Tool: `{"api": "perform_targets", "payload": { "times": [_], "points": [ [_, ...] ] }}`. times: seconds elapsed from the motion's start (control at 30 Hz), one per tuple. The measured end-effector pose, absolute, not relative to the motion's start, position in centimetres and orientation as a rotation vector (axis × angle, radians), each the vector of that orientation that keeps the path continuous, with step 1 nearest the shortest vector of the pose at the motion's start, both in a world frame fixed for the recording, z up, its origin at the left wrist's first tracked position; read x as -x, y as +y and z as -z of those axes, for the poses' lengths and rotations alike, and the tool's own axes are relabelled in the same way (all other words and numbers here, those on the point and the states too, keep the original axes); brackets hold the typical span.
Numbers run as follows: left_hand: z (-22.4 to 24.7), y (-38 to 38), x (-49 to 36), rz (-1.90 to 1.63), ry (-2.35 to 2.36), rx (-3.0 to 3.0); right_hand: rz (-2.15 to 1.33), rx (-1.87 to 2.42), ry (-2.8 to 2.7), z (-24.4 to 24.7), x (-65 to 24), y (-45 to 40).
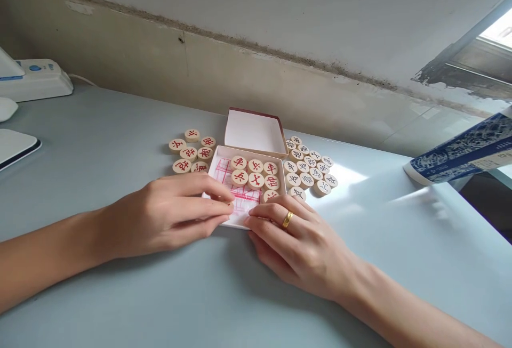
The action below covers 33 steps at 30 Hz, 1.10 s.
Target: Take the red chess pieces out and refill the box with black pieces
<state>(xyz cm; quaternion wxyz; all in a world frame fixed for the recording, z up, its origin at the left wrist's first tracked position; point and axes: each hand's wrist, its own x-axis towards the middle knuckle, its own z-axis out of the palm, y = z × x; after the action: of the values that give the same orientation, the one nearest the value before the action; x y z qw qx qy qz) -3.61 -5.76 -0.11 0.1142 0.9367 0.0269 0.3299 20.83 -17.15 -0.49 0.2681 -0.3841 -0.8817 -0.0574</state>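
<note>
A shallow white box [213, 160] lies on the table with a red-lined sheet inside. Several round wooden Chinese chess pieces with red characters [255, 180] stand in rows at its back and right. My left hand [172, 209] is over the box's near left part, its fingers pinched on a Chinese chess piece that is mostly hidden. At the near right corner, my right hand [292, 236], with a gold ring, has its fingers closed on the box wall; what lies under the fingers is hidden.
Loose red pieces [188, 153] lie left of the box, and black-character pieces [307, 179] lie right of it. The box lid [254, 130] rests behind, near the wall. A blue-and-white package [464, 151] is at right; white devices [44, 79] are at far left.
</note>
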Motion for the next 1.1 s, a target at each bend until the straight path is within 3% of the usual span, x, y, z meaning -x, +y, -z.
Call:
{"api": "perform_targets", "payload": {
  "times": [0.1,0.23,0.4,0.6,0.8,0.93,1.1],
  "points": [
    [-0.3,-5.5,3.5,-1.125,0.297,-2.617,0.152,1.031,-2.364,0.6,-20.9,-17.2],
    [-1.2,-2.7,3.9,-1.287,1.018,-2.243,0.091,1.041,-2.364,0.6,-21.0,-17.3],
    [-0.9,2.8,5.8,-1.081,1.456,-2.068,0.059,1.052,-2.368,0.7,-21.0,-17.2],
    [0.1,3.8,6.2,-0.873,1.600,-2.237,0.081,1.043,-2.353,0.7,-21.0,-17.3],
    [-1.7,0.9,5.9,-1.126,1.372,-2.428,0.073,1.039,-2.341,0.6,-20.8,-17.2],
    [-1.5,-2.3,5.0,-1.455,0.541,-2.801,0.062,1.049,-2.329,0.7,-20.7,-17.2],
    [-0.6,-5.6,3.5,-0.928,-0.121,-2.915,0.063,1.044,-2.341,0.6,-20.8,-17.0]
  ]
}}
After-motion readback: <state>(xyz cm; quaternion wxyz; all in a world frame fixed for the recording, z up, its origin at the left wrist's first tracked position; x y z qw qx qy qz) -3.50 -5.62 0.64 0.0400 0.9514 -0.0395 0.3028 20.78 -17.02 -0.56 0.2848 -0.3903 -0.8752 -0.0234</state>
